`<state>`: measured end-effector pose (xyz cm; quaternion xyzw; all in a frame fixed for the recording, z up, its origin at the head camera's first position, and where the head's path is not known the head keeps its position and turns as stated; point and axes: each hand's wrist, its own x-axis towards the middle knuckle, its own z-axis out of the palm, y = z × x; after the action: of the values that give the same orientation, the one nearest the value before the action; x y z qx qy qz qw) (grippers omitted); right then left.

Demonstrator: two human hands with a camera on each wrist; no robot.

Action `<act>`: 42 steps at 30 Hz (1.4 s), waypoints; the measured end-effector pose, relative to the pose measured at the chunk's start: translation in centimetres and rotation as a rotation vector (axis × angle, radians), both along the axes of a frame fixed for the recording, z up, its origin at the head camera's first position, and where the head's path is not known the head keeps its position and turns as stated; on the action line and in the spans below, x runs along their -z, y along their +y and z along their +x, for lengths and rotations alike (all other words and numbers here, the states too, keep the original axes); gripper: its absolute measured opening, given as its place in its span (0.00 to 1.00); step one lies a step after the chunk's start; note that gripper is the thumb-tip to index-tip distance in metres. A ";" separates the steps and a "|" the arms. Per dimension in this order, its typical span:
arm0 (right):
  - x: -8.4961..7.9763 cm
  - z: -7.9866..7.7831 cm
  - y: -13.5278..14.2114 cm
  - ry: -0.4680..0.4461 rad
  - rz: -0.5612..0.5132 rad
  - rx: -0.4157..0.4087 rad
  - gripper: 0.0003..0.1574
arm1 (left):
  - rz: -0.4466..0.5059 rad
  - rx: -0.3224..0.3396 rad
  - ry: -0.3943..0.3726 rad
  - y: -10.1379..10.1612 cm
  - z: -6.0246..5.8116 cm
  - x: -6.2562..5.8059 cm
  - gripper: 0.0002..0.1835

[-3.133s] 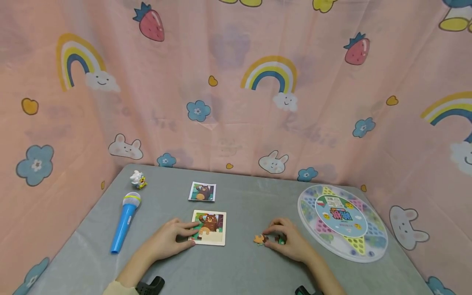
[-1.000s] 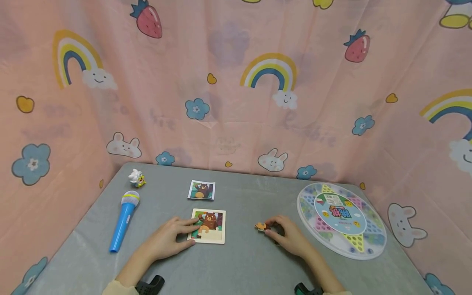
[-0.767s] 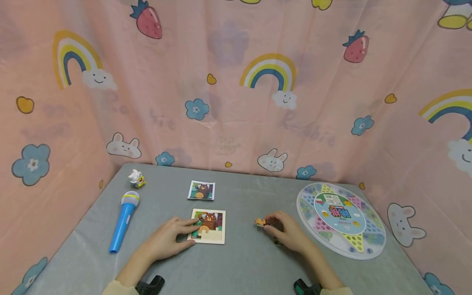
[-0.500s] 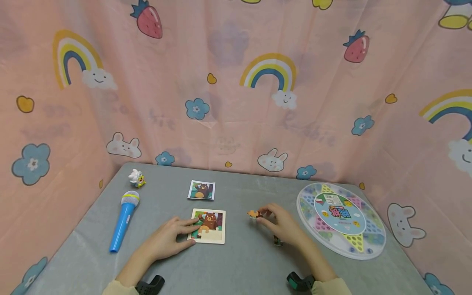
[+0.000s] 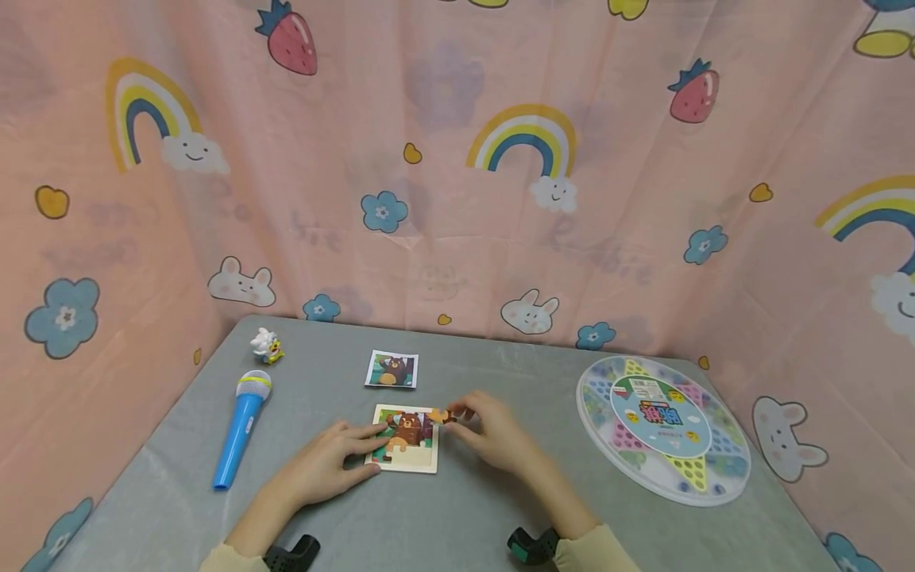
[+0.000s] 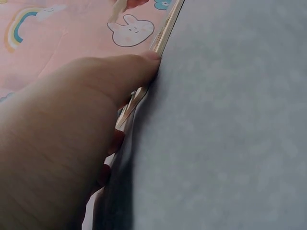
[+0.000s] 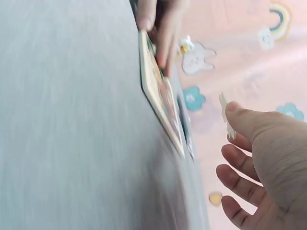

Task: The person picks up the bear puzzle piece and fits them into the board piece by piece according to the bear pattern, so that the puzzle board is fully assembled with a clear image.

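Note:
A square jigsaw puzzle board [image 5: 402, 467] with a bear picture lies flat on the table, a bare patch in its lower part. My left hand [image 5: 329, 465] holds it at the left side, fingers over the picture and thumb at the near edge; in the left wrist view the thumb [image 6: 139, 67] sits against the board's edge. My right hand [image 5: 493, 433] pinches an orange-brown puzzle piece [image 5: 439, 415] by the board's upper right corner. Edge-on in the right wrist view, the puzzle piece [image 7: 225, 115] is raised between thumb and fingertip, the other fingers loosely bent.
Behind the board lies a small bear picture card [image 5: 391, 370]. A blue toy microphone [image 5: 239, 437] and a small white figurine [image 5: 267, 346] are at the left. A round game board [image 5: 661, 433] lies at the right. A patterned pink curtain [image 5: 443, 262] closes off the back.
My right hand has picked up the orange-brown puzzle piece and carried it left to the board's corner. A dark green piece seen earlier is now behind my right forearm. My left hand stays.

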<state>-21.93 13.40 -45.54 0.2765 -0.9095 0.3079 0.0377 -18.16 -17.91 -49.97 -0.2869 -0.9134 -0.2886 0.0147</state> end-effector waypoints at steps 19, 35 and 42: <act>2.6 1.6 -4.4 -0.084 0.012 -0.166 0.13 | 0.001 0.000 0.015 0.2 -0.2 0.0 0.26; 4.1 1.8 -4.3 0.003 -0.040 -0.162 0.15 | 0.065 0.144 0.010 0.2 -0.2 0.0 0.16; 4.2 1.9 -4.4 0.006 -0.050 -0.152 0.15 | 0.061 0.141 -0.008 0.2 -0.1 -0.2 0.17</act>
<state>-20.00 9.03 -49.69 0.3444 -0.8779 0.3318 0.0237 -18.31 -17.71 -49.78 -0.3488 -0.8818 -0.3176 -0.0007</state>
